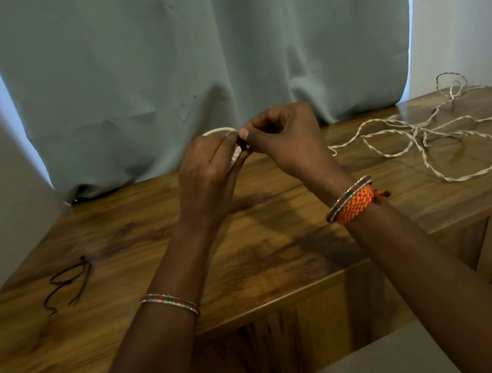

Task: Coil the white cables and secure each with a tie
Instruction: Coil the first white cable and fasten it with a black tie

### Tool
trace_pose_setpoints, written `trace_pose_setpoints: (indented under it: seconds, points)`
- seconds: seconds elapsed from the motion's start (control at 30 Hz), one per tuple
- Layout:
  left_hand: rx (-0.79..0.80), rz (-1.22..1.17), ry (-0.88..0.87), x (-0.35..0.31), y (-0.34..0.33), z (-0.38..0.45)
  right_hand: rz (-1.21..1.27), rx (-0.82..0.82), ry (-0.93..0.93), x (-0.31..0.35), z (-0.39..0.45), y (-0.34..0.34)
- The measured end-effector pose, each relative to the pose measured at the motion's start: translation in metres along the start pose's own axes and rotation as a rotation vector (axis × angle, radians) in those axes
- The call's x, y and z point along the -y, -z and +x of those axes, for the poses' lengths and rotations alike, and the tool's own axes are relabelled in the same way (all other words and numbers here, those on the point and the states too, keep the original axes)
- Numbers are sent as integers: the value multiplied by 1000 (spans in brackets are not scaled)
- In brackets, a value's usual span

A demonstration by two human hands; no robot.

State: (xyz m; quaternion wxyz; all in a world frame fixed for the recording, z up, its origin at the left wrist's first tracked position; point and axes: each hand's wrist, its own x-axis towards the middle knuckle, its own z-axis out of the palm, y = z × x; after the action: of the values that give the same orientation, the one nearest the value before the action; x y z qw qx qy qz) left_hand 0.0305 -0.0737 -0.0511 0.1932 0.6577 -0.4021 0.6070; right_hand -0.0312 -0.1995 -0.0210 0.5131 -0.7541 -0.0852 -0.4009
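Above the middle of the wooden table, my left hand grips a coiled white cable; only its top arc and a bit between the fingers show. My right hand pinches a small black tie at the coil, right against my left thumb. A second white cable, twisted and uncoiled, lies in loose loops on the table's right side. Spare black ties lie on the table's left part.
A pale blue-grey curtain hangs right behind the table's far edge. White walls stand at both sides. The table's front edge drops to a lower wooden panel beneath my forearms.
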Motion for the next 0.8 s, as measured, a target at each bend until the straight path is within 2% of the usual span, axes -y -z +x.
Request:
trace_pose_setpoints:
  seconds: [0.2, 0.47, 0.7, 0.8]
  points:
    - [59, 42, 78, -3, -4, -1, 92, 2, -83, -7, -2, 2]
    - [25, 120, -12, -6, -4, 1, 146, -94, -46, -11, -4, -4]
    - [-18, 74, 13, 2, -6, -6, 127, -55, 6, -8, -5, -11]
    - [18, 60, 54, 4, -5, -8, 61, 48, -30, -8, -2, -9]
